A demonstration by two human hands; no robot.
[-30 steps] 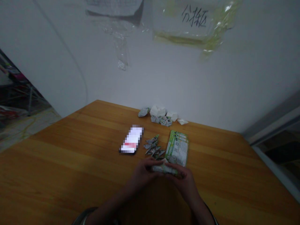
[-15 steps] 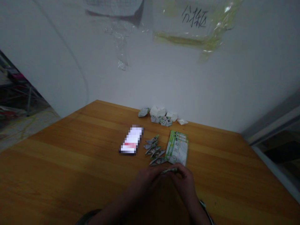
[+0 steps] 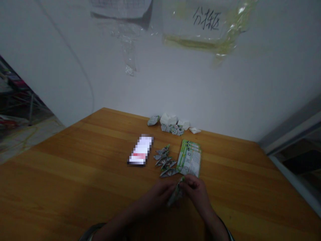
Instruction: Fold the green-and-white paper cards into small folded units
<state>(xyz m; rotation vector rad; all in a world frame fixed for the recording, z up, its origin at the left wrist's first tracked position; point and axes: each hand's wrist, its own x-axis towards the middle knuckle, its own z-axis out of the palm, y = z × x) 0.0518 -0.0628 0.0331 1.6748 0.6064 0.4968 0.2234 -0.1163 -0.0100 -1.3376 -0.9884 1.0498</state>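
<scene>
Both hands meet low over the near middle of the wooden table (image 3: 75,174). My left hand (image 3: 156,197) and my right hand (image 3: 197,192) are closed on one small folded strip of green-and-white printed paper (image 3: 177,192), which stands tilted between the fingertips. Just beyond the hands lies a stack of flat green-and-white paper sheets (image 3: 189,161). To its left lies a row of several small folded paper pieces (image 3: 165,160).
A phone (image 3: 140,153) with a lit screen lies left of the folded pieces. A heap of crumpled and folded paper (image 3: 173,124) sits by the white wall. A clear plastic sleeve with handwriting (image 3: 205,23) hangs on the wall. The table's right edge runs along a grey ledge.
The paper strip, held flat and level between the hands a second ago, now stands tilted and narrower. Both hands have drawn slightly closer together and nearer to me.
</scene>
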